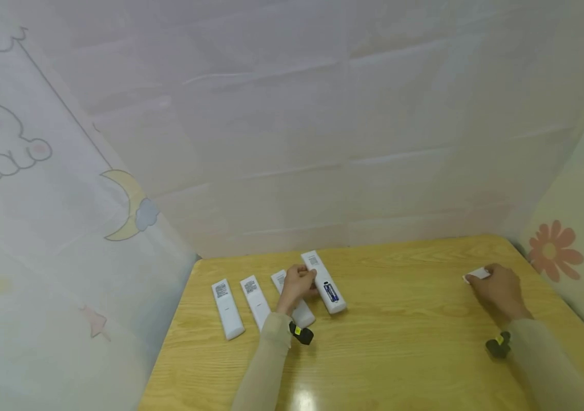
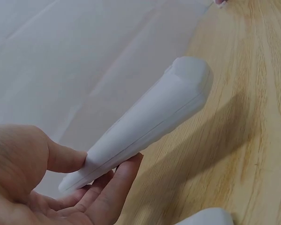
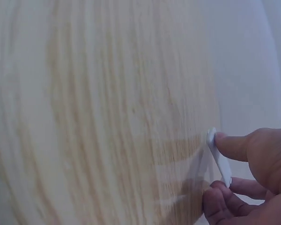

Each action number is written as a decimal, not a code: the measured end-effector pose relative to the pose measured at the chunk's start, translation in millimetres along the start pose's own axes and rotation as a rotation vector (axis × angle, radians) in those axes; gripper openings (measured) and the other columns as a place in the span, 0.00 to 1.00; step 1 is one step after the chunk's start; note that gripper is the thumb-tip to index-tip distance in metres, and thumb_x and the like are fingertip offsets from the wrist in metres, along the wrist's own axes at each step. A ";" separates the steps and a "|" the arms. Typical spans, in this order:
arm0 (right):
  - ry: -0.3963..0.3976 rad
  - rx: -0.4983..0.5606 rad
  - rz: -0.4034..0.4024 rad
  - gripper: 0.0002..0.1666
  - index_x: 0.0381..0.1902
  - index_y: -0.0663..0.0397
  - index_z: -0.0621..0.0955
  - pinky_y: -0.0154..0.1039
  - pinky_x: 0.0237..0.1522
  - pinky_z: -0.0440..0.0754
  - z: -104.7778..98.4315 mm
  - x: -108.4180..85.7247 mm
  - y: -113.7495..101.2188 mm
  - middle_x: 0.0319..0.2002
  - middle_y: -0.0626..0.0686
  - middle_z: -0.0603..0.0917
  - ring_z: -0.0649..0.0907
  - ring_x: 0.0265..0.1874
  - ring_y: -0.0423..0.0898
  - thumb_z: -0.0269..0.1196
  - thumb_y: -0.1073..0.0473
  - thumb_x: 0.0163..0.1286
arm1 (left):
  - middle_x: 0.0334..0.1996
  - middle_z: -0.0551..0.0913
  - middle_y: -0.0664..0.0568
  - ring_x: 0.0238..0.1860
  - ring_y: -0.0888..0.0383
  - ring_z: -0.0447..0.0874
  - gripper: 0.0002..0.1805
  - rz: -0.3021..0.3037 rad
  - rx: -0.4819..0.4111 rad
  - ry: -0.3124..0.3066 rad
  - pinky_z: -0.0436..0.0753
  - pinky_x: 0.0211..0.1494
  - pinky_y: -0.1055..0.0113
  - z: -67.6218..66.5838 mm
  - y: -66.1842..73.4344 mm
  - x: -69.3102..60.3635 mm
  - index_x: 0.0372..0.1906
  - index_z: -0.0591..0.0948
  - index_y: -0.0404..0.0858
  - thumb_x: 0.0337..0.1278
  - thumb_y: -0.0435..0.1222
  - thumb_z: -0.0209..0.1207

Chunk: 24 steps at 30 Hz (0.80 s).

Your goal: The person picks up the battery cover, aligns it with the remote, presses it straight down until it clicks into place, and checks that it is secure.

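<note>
My left hand point(image 1: 298, 285) grips a white remote control point(image 1: 323, 281) near its narrow end, thumb on one side and fingers on the other. Its battery bay is uncovered, with blue batteries point(image 1: 331, 291) inside. The left wrist view shows this remote point(image 2: 145, 119) raised above the table, side-on. Over at the right, my right hand point(image 1: 499, 288) pinches a small white battery cover point(image 1: 478, 273) between thumb and fingers. In the right wrist view the cover point(image 3: 219, 158) appears edge-on, close to the tabletop.
Three more white remotes lie face down to the left: one at the far left point(image 1: 228, 309), one beside it point(image 1: 254, 299), and one partly under my left hand point(image 1: 303, 314). The wooden table point(image 1: 399, 342) meets a sheet-covered wall point(image 1: 271, 142) behind.
</note>
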State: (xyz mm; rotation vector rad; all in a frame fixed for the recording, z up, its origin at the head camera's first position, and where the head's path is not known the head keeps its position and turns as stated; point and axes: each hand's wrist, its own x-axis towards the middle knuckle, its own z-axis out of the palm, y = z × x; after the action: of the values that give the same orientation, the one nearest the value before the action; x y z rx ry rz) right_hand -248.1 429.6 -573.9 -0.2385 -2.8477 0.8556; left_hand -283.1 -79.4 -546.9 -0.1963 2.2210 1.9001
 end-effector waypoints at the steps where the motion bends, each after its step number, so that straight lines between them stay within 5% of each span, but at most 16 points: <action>1: -0.002 0.019 0.011 0.44 0.61 0.92 0.70 0.71 0.43 0.85 -0.7 -0.5 0.3 0.53 0.88 0.76 0.80 0.47 0.82 0.65 0.48 0.77 | 0.63 0.82 0.33 0.48 0.49 0.90 0.30 -0.001 -0.006 -0.006 0.93 0.53 0.56 -0.3 -0.2 -0.4 0.75 0.68 0.27 0.81 0.41 0.58; 7: -0.001 0.135 0.069 0.39 0.66 0.87 0.69 0.52 0.34 0.88 -4.3 -6.3 -1.9 0.54 0.85 0.79 0.84 0.46 0.76 0.58 0.50 0.82 | 0.58 0.84 0.32 0.49 0.46 0.91 0.30 0.011 -0.063 -0.038 0.93 0.53 0.54 -1.1 -0.9 0.1 0.73 0.68 0.23 0.79 0.38 0.60; 11: 0.042 0.191 0.097 0.33 0.66 0.81 0.74 0.36 0.27 0.82 -4.7 -7.6 -3.6 0.55 0.81 0.80 0.85 0.43 0.68 0.57 0.53 0.82 | 0.56 0.86 0.33 0.47 0.46 0.91 0.29 0.011 -0.082 -0.043 0.93 0.52 0.54 -0.8 -1.3 1.6 0.71 0.69 0.23 0.78 0.38 0.60; 17: 0.030 0.197 0.097 0.30 0.65 0.76 0.78 0.39 0.32 0.82 -9.9 -1.9 -1.4 0.44 0.71 0.89 0.87 0.30 0.46 0.56 0.52 0.83 | 0.58 0.85 0.32 0.49 0.45 0.91 0.28 0.018 -0.091 -0.041 0.94 0.51 0.53 -0.7 1.9 -1.4 0.71 0.69 0.23 0.79 0.37 0.59; 24: -0.048 0.287 0.081 0.33 0.68 0.76 0.76 0.47 0.36 0.89 -16.9 -2.4 -22.3 0.40 0.63 0.92 0.89 0.27 0.36 0.57 0.49 0.84 | 0.60 0.83 0.31 0.48 0.45 0.91 0.29 0.025 -0.101 -0.041 0.94 0.52 0.54 -2.1 1.4 -4.4 0.72 0.68 0.23 0.80 0.37 0.59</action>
State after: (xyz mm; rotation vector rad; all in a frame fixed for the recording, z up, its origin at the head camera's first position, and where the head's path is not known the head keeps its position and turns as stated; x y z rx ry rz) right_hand -244.8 419.8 -547.8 -0.3008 -2.7274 1.2862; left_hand -279.3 -81.4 -544.2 -0.1448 2.1123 2.0128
